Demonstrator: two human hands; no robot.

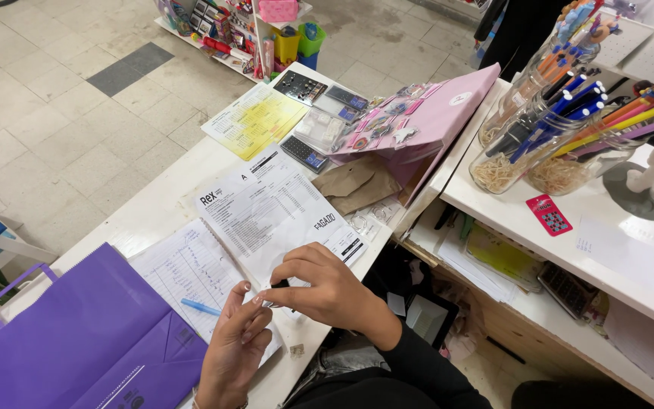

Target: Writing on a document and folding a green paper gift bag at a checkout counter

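Your two hands are meeting over the counter's near edge, and papers are lying flat all around them: the printed sheet [266, 208] ahead and the spiral notebook [191, 269] beside it, with a blue pen [200, 307] on it. The purple bag [85, 341] is crowding your left. Ahead, the leaning pink display board [433, 113] is blocking the way. On your right, pen jars [527, 129] are standing on the raised shelf [607, 250].

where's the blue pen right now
In the head view, the blue pen lies on the lined notebook, just left of the left hand and right of the purple bag.
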